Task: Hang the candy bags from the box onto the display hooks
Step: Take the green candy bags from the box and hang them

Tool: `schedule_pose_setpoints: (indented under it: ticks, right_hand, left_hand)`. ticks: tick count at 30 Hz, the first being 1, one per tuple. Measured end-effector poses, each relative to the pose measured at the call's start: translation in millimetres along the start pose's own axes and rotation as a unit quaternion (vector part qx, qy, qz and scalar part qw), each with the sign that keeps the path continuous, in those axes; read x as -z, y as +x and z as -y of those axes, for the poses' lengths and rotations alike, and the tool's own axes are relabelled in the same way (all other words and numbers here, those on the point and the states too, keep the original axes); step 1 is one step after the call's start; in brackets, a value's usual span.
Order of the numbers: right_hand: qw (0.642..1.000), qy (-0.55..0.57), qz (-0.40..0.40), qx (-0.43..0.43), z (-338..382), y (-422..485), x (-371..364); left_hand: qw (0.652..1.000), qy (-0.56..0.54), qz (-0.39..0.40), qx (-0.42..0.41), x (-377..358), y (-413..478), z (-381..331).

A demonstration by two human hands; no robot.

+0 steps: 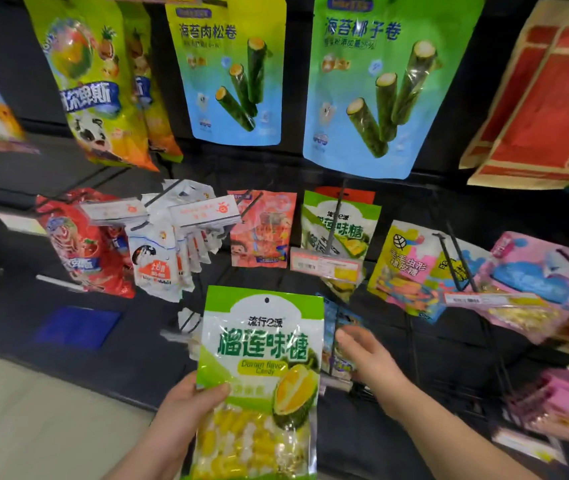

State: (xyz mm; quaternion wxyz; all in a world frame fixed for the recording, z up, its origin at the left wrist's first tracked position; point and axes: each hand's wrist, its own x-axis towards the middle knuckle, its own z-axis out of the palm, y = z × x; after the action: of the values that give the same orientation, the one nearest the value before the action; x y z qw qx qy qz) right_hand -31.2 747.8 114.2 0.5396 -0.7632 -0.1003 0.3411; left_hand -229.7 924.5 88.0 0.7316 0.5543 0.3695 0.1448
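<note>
My left hand [189, 403] grips a green and white durian candy bag [262, 368] by its lower left edge, thumb across the front. The bag stands upright with its hang hole at the top. My right hand [366, 358] hovers just right of the bag with relaxed fingers, holding nothing. Matching durian candy bags [340, 226] hang on a display hook [336, 216] above, behind an orange price tag [326, 266]. The box is out of view.
Black display wall with rows of hooks. White rabbit candy bags [161, 258] and red bags [82, 247] hang at left, a peach bag [260, 230] at centre, pink and yellow bags [414, 268] at right. Large seaweed roll bags [390, 81] hang above. Pale floor lies lower left.
</note>
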Motion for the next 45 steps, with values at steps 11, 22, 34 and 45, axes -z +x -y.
schedule_pose_setpoints:
  ticks: [11, 22, 34, 45]
  right_hand:
    - [0.996, 0.058, -0.069, 0.019, -11, -32, 7]
    - [0.991, 0.024, -0.074, 0.111, 11, -15, 10]
    - [0.991, 0.046, -0.100, 0.080, 17, 5, 6]
    - [0.990, 0.061, -0.109, 0.066, 12, 8, 8]
  left_hand:
    - [0.996, 0.050, 0.061, 0.033, -71, 23, 6]
    - [0.998, 0.060, 0.036, 0.000, -81, 43, -13]
    - [0.996, 0.086, 0.012, -0.014, -88, 60, -22]
    - [0.994, 0.101, 0.019, -0.028, -90, 57, -22]
